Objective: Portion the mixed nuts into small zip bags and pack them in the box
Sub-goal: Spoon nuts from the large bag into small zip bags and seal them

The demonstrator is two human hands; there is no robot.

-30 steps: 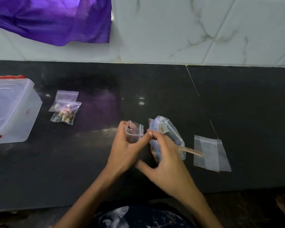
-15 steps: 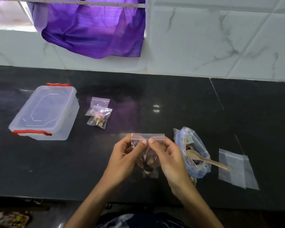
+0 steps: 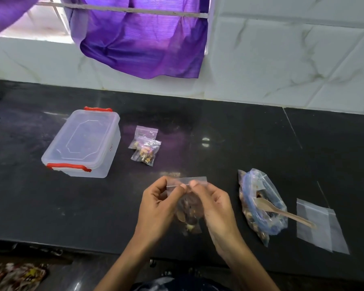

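both hands are raised over the near edge of the black countertop [image 3: 229, 127], holding one small zip bag [image 3: 189, 208] between them. the left hand [image 3: 156, 208] pinches the left part of the bag's top strip between thumb and fingertips, and the right hand [image 3: 215, 208] pinches the strip just beside it, so the two thumbs nearly meet at the middle of the seal. the bag hangs down between the palms with a small heap of mixed nuts in its lower part; whether the strip is fully pressed closed cannot be told.

to the right of the hands lies the large bag of nuts [image 3: 259, 204], its blue-rimmed mouth open and facing up, with a wooden spoon [image 3: 282, 211] resting in it, bowl inside and handle pointing out to the right. the handle's tip lies over a small stack of empty zip bags [image 3: 322, 229] lying flat at the far right.

farther back and left of the hands, two filled zip bags [image 3: 145, 148] lie overlapping on the counter. left of them stands the clear plastic box [image 3: 82, 143], its lid on and a red clip at its near end and its far end.

behind the counter is a white marbled tile wall [image 3: 282, 59], with a purple cloth [image 3: 143, 38] hanging from a bar at the window.
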